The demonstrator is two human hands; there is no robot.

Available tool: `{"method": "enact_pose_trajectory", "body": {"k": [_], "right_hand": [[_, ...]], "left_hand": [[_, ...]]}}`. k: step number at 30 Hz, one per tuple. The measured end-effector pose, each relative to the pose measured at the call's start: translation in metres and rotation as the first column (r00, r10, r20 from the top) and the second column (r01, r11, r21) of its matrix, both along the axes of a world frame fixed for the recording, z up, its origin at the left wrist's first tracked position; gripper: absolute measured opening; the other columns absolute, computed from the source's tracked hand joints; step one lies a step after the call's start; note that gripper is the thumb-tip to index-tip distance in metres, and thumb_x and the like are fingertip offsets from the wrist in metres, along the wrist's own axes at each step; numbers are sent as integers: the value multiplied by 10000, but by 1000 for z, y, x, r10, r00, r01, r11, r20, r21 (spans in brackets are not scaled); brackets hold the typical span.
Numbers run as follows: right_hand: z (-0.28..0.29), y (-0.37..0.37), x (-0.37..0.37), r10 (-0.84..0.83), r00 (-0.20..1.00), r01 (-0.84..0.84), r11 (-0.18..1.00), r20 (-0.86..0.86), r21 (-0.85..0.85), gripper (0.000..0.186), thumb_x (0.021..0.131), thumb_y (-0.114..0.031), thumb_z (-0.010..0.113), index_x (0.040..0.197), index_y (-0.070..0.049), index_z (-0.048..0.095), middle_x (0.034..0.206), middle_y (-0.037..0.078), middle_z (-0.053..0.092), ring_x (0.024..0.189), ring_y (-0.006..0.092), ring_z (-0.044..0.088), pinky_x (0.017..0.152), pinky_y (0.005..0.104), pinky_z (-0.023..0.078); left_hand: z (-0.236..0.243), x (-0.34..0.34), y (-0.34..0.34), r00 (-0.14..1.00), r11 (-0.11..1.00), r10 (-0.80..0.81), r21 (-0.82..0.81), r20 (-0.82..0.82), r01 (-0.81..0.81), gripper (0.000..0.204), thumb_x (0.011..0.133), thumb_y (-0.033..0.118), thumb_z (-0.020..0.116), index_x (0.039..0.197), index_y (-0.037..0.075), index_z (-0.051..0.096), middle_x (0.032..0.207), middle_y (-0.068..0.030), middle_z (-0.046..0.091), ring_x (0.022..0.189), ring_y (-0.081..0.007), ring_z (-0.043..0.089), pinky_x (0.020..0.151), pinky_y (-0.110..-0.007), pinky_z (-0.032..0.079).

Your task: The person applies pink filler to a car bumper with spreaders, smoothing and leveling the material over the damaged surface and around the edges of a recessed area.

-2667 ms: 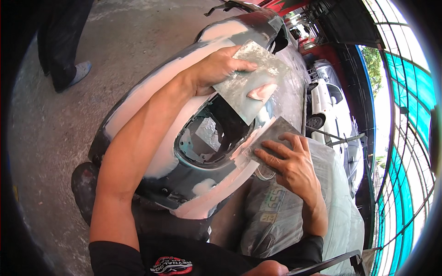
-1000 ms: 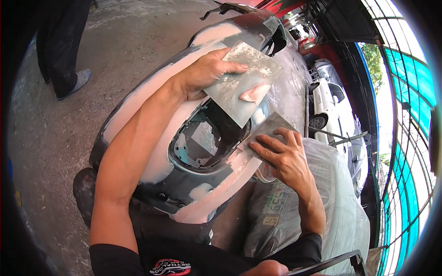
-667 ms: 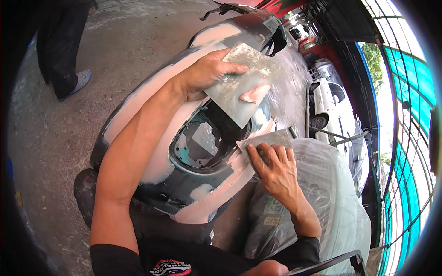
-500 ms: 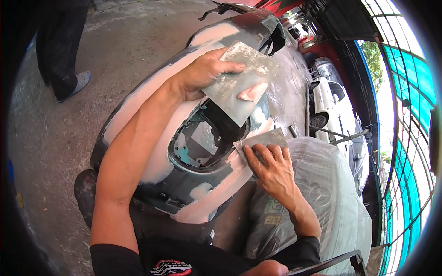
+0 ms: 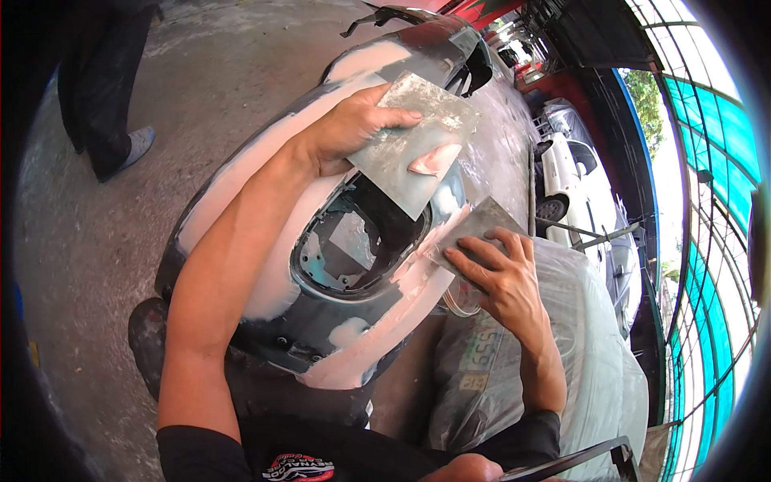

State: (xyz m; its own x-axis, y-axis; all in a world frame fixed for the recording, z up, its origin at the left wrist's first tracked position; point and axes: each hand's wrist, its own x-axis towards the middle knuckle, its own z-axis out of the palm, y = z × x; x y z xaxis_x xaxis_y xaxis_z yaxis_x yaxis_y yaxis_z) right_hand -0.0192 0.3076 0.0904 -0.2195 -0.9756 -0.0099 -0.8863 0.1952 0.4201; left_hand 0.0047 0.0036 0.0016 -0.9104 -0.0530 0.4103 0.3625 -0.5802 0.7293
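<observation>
My left hand grips a square grey metal plate by its left edge, thumb on top; a lump of pink filler sits on it. My right hand holds a thinner grey metal spreader, fingers pressed on its face, against the right edge of a dark car body panel. Streaks of pink filler cover that edge, and pale patches run along the panel's left side. A large oval opening in the panel lies below the plate, partly covered by it.
A person's dark-trousered legs and shoe stand at upper left. A plastic-covered vehicle is at right below. A white car and metal bars are beyond it. A grille with teal sheeting lines the far right; concrete floor lies at left.
Since half a second ago my right hand and spreader have moved up and rightward along the panel edge, tilting. My left hand and plate have shifted slightly left over the earlier frames.
</observation>
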Motion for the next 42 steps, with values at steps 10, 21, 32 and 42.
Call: {"method": "enact_pose_trajectory", "body": {"k": [10,21,32,42], "right_hand": [[-4,-9,-10,-68,985,60,997,-156,-56,600,645,-110,722,1243,-117,677,1176,7,626,1027,262,544,855,403,422],[-18,-7,-4,-33,987,32,999,-156,-4,595,671,-126,723,1261,-81,665,1208,8,613,1033,242,537,824,391,427],[-23,-9,19,-61,992,64,997,-110,30,497,775,-137,696,1265,-61,663,1215,41,636,1051,257,555,879,399,431],[-27,-9,36,-50,994,60,993,-99,106,556,771,-116,602,1320,-25,603,1277,70,584,1091,259,525,863,396,423]], "left_hand": [[-1,-2,0,1000,1000,12,-4,16,-12,444,953,149,633,1366,27,523,1207,-94,656,1042,-151,666,885,-302,565],[1,-2,3,1000,1000,22,5,7,-22,407,958,147,629,1339,30,550,1188,-82,663,992,-133,675,837,-288,579],[0,-1,3,1000,1000,28,-10,0,-28,421,959,162,634,1347,28,540,1177,-81,659,986,-135,672,831,-285,576],[-2,-3,0,1000,999,23,-38,-18,-24,428,956,165,637,1343,18,531,1171,-89,652,974,-137,674,815,-284,583]]}}
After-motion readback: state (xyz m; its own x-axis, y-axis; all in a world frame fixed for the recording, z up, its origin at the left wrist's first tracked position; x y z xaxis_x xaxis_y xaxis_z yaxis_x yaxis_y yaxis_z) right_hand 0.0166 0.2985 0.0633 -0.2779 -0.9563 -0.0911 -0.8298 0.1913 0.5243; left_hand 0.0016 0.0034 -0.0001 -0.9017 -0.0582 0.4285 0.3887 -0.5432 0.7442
